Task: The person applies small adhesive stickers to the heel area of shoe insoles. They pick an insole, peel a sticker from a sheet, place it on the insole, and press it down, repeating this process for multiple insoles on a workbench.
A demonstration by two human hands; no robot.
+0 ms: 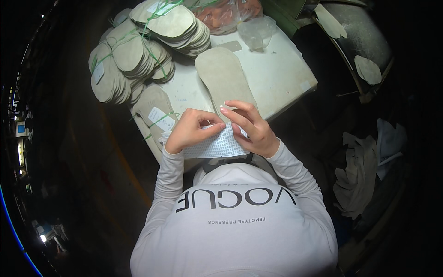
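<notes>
A sheet of small printed labels [214, 144] is held up in front of my chest. My left hand [194, 130] pinches its upper edge between thumb and fingers. My right hand [254, 130] is at the sheet's right side, its thumb over the edge and its upper fingers spread away from the thumb. Small white spots show at those fingertips; whether they are labels or nails I cannot tell. Just beyond my hands, a beige sole-shaped piece [220, 74] lies on the white tabletop [281, 69], its near end partly hidden by my fingers.
Bundles of sole-shaped pieces [131, 53], tied with green string, cover the table's left and far side. A tagged bundle [157, 104] lies by my left hand. Clear bags [256, 33] sit at the back. On the right are a dark stand with loose pieces [368, 70] and crumpled cloth [357, 171].
</notes>
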